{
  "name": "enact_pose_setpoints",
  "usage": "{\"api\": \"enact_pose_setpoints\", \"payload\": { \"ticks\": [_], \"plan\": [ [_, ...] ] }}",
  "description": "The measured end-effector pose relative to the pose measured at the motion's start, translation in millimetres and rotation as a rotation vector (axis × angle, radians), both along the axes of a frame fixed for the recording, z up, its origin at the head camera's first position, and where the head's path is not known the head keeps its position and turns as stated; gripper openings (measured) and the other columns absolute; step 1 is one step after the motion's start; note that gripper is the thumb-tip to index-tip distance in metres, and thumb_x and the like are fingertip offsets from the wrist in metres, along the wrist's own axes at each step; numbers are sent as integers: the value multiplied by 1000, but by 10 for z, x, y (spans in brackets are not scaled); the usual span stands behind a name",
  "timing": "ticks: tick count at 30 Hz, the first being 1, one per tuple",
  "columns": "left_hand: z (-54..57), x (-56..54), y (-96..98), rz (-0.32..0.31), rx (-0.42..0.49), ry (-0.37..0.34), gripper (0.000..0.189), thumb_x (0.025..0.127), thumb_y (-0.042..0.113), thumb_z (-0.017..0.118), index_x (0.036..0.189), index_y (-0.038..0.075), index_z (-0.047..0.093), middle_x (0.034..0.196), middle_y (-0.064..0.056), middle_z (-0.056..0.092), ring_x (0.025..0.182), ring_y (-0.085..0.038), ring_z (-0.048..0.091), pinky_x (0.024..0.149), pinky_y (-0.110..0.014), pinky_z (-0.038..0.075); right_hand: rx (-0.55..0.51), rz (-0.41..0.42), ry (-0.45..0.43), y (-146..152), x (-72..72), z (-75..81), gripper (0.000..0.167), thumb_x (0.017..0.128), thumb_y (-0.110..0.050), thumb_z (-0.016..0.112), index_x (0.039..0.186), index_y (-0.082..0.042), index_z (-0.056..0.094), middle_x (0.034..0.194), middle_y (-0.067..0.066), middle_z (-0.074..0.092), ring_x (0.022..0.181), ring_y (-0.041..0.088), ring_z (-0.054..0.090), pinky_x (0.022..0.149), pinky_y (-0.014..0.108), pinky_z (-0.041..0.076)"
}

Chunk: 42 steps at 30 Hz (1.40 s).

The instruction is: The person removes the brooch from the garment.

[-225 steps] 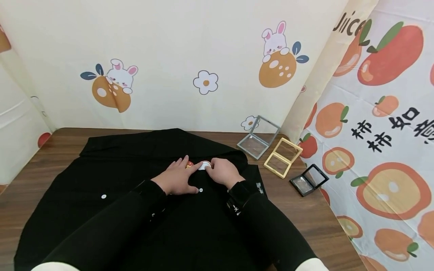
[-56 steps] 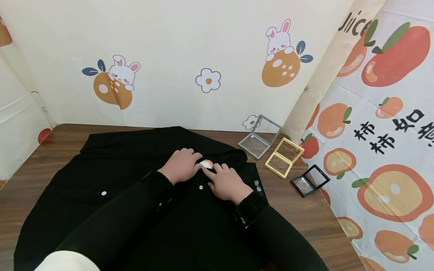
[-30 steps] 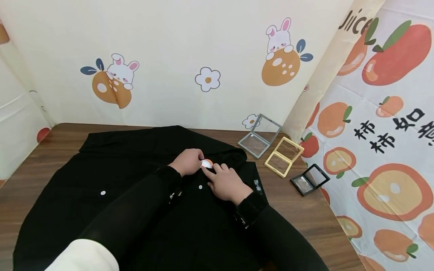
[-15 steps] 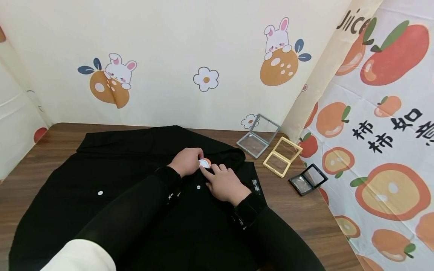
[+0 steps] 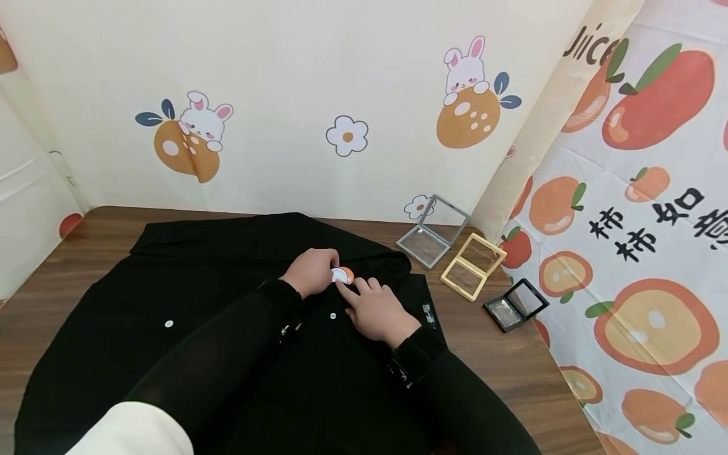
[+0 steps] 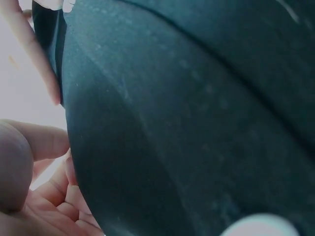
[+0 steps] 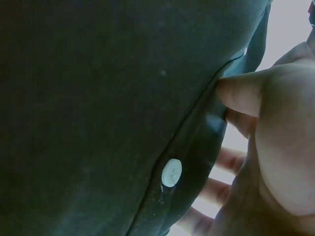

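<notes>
A black buttoned shirt (image 5: 227, 272) lies spread on the table. On it is a round badge (image 5: 343, 275), white with an orange part. The left hand (image 5: 313, 272), fingers curled, pinches the badge at its left edge. From the lower right the right hand (image 5: 380, 311) reaches in, its index fingertip at the badge's lower edge and its other fingers loosely spread. Below the badge sits a white shirt button (image 5: 333, 316). The left wrist view shows the left thumb (image 6: 47, 140) at a fold of black cloth. In the right wrist view, the right thumb (image 7: 241, 93) touches the shirt.
Three opened compact cases stand at the right: a grey one (image 5: 423, 245), a gold one (image 5: 463, 281) and a black one (image 5: 503, 313). Another white button (image 5: 169, 323) shows on the shirt's left. A printed cloth (image 5: 643, 253) hangs beyond the wooden table (image 5: 512, 373).
The left hand, earlier spread flat on the shirt, has moved right and curled its fingers at the badge. The right hand has uncurled and extended its index finger. The badge's orange part shows more.
</notes>
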State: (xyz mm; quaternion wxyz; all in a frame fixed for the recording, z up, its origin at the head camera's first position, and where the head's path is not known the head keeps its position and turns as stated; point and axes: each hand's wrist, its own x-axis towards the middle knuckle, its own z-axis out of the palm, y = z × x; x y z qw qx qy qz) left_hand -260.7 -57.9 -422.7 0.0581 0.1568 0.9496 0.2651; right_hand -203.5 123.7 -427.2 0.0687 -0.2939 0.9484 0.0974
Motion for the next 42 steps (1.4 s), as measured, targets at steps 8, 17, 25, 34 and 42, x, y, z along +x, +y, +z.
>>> {"api": "enact_pose_setpoints", "payload": {
  "ticks": [8, 17, 25, 34, 42],
  "plan": [
    [6, -6, -47, 5, -17, -7, 14, 96, -2, 57, 95, 8, 66, 85, -4, 64, 72, -21, 55, 70, -33, 46, -13, -12, -9, 13, -3, -25, 60, 109, -43, 47, 165, -32, 28, 155, 8, 43, 131, 28, 47, 100, 45, 47],
    [-4, -7, -81, 7, -37, 4, 14, 96, -1, 59, 95, 9, 69, 90, -4, 67, 74, -21, 57, 74, -35, 49, -33, -6, -4, 21, -7, -44, 60, 109, -43, 48, 165, -33, 28, 154, 7, 44, 130, 28, 47, 101, 46, 47],
    [-23, -40, -126, -8, -44, 3, 15, 94, -1, 60, 95, 9, 71, 88, -3, 67, 74, -21, 57, 73, -35, 49, -35, -12, -7, 27, -9, -43, 61, 109, -44, 49, 165, -33, 27, 154, 7, 44, 131, 27, 47, 100, 45, 47],
    [28, -37, -199, -7, -38, -13, 17, 92, -3, 60, 96, 10, 70, 91, -4, 67, 77, -22, 57, 74, -35, 49, -32, -22, -12, 16, -3, -31, 62, 108, -44, 49, 165, -34, 27, 155, 8, 44, 132, 28, 47, 102, 47, 47],
    [62, -12, -254, -9, -29, 18, 17, 91, -3, 59, 96, 9, 70, 90, -4, 67, 76, -23, 57, 73, -35, 47, -40, -18, -19, 12, -14, -41, 56, 108, -43, 51, 161, -31, 39, 154, 8, 44, 132, 29, 47, 101, 48, 47]
  ]
}}
